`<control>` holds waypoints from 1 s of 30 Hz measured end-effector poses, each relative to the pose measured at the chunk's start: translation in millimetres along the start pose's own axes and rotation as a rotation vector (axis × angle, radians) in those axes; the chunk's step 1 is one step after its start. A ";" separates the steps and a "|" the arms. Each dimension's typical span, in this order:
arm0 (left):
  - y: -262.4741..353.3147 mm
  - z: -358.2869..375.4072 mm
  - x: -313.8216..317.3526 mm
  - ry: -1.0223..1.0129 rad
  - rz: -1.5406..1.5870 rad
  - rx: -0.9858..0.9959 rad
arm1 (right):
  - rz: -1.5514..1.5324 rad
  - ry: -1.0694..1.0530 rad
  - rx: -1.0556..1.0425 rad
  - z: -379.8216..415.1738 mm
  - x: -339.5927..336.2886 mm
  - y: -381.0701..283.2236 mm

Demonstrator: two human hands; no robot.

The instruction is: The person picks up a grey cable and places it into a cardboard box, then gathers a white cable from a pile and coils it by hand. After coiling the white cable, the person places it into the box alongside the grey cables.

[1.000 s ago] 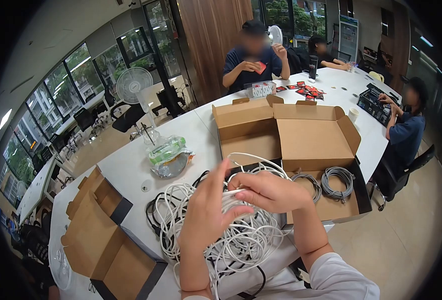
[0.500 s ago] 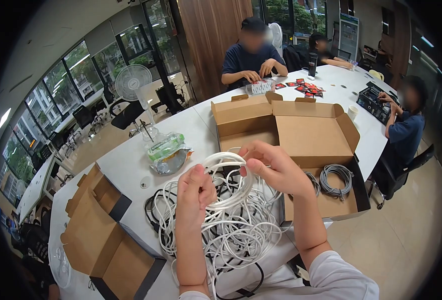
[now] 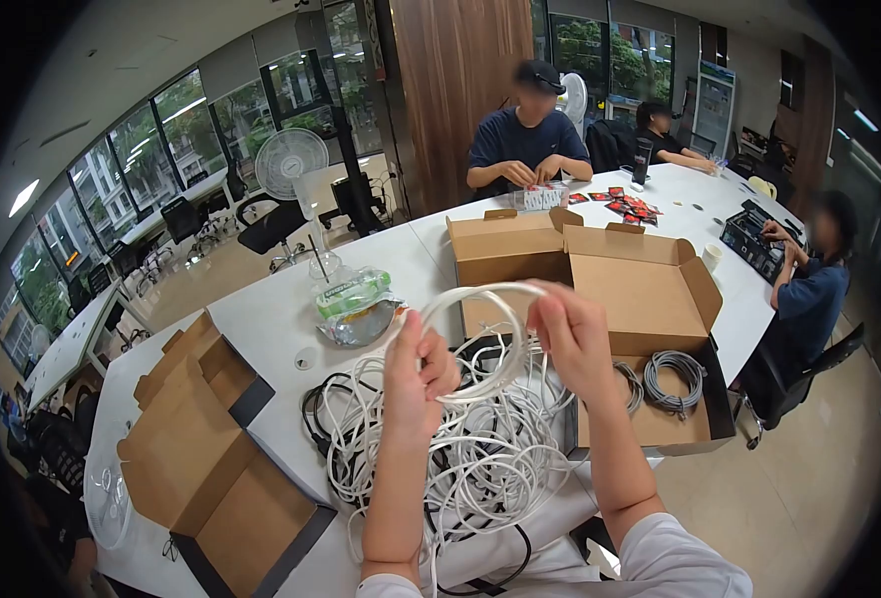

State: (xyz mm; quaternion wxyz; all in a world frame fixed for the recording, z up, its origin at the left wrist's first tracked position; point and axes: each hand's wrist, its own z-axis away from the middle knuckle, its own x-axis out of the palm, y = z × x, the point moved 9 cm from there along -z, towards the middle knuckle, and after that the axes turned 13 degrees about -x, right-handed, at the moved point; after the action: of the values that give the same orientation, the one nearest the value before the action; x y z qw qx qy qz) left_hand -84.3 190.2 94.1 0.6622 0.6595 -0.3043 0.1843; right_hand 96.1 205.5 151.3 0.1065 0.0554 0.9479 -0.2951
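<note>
A looped coil of white cable (image 3: 511, 356) is held up between my two hands over the pile. My left hand (image 3: 419, 374) is closed round the coil's left side. On the right side of the loop, my right hand (image 3: 568, 334) pinches the cable with bent fingers. Below them lies a tangled heap of white cables (image 3: 485, 458) with black cables (image 3: 313, 409) mixed in and sticking out at its left. Coiled grey cables (image 3: 674, 383) rest in the open cardboard box (image 3: 650, 429) to the right.
Another open cardboard box (image 3: 226, 468) stands at the left. Plastic-wrapped packages (image 3: 356, 304) lie behind the heap. Across the white table (image 3: 401, 244), a person (image 3: 530, 140) handles small items near red packets (image 3: 632, 206). A person at right (image 3: 809, 269) works on a black device (image 3: 754, 244); another person sits farther back.
The coil has been raised slightly and its loop spread wider. My right hand has moved right and up from the coil's top. The view has shifted a little.
</note>
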 end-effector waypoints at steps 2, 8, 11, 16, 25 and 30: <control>-8.3 -0.5 10.7 -0.063 -0.031 -0.025 | 0.002 0.167 -0.040 -1.2 -1.4 8.2; -1.2 -5.0 -0.2 0.008 -0.047 0.060 | -0.721 -0.195 0.418 7.4 58.6 32.8; 1.8 -5.6 -5.5 0.062 -0.034 0.111 | -0.996 -0.195 0.555 14.0 73.2 20.0; -0.8 -9.6 -12.3 0.125 0.087 0.151 | -1.185 -0.120 0.611 12.8 81.0 1.2; 6.5 -11.6 -5.0 -0.001 -0.142 0.135 | -0.917 0.046 0.326 3.1 54.9 3.8; 20.5 -11.8 -16.3 0.061 -0.329 0.263 | -0.933 0.165 0.282 -3.3 35.9 6.6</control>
State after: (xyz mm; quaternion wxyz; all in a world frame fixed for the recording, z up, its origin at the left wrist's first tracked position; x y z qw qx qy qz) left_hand -107.7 205.7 99.9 0.6006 0.7750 -0.1460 0.1317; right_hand 61.8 214.2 141.9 -0.1211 -0.3380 0.8277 -0.4313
